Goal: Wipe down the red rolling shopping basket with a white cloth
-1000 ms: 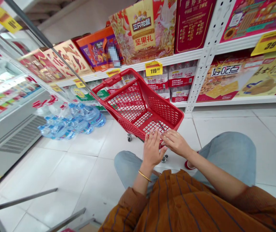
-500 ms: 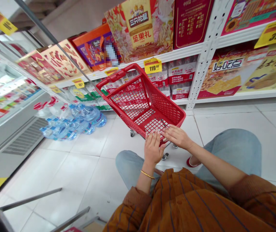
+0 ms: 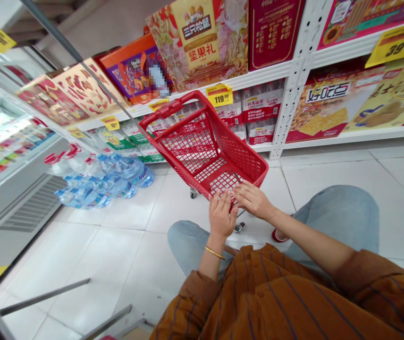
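Observation:
A red plastic shopping cart (image 3: 239, 163) stands in front of my knees, its handle end pointing up and left toward the shelves. I see no goods in its mesh basket. My left hand (image 3: 221, 212), with a gold bangle at the wrist, lies on the cart's near rim. Its fingers stretch over the edge and its thumb stands apart. My right hand (image 3: 255, 200) rests on the same rim just to the right, fingers extended flat and their tips close to those of the left. Both hands are open; the fingertips' undersides are hidden.
A white shelf (image 3: 357, 137) with gift boxes (image 3: 200, 47) and packs of bottled drinks (image 3: 260, 115) runs behind the cart. Large blue water bottles (image 3: 106, 179) stand on the floor at left, beside a refrigerated case (image 3: 21, 208). Metal bars (image 3: 46, 297) show at lower left.
The whole view has shifted slightly, so shelf, bottles and cart appear a little further left. My hands stay on the cart's rim.

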A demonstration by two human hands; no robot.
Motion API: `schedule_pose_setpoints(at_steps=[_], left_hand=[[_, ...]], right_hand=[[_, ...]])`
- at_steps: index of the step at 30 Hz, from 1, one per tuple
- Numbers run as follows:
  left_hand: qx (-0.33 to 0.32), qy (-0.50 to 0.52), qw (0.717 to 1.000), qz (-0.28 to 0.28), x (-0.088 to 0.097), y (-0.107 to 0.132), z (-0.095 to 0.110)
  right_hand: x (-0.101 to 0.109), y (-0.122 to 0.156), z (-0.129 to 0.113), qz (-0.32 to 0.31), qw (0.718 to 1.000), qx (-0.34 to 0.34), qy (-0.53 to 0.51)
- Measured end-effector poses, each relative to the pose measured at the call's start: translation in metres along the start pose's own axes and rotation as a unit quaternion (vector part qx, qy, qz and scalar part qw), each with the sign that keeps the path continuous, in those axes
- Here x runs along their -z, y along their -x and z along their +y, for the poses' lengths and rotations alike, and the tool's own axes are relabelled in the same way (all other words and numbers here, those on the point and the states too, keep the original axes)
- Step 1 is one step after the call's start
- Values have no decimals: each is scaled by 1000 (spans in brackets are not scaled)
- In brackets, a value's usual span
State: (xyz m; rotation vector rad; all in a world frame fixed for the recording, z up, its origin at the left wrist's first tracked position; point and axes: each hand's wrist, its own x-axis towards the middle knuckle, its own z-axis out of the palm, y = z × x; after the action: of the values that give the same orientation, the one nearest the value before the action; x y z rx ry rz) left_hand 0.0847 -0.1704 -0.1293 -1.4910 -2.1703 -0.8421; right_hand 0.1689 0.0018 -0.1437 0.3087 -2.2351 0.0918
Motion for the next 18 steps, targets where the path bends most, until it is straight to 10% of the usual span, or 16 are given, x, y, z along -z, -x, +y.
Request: schedule_pose_setpoints(at_steps=[18], left_hand=[[-26, -27, 999, 9, 0, -2, -7]], right_hand=[[2, 23, 42, 7, 1000, 3, 19]])
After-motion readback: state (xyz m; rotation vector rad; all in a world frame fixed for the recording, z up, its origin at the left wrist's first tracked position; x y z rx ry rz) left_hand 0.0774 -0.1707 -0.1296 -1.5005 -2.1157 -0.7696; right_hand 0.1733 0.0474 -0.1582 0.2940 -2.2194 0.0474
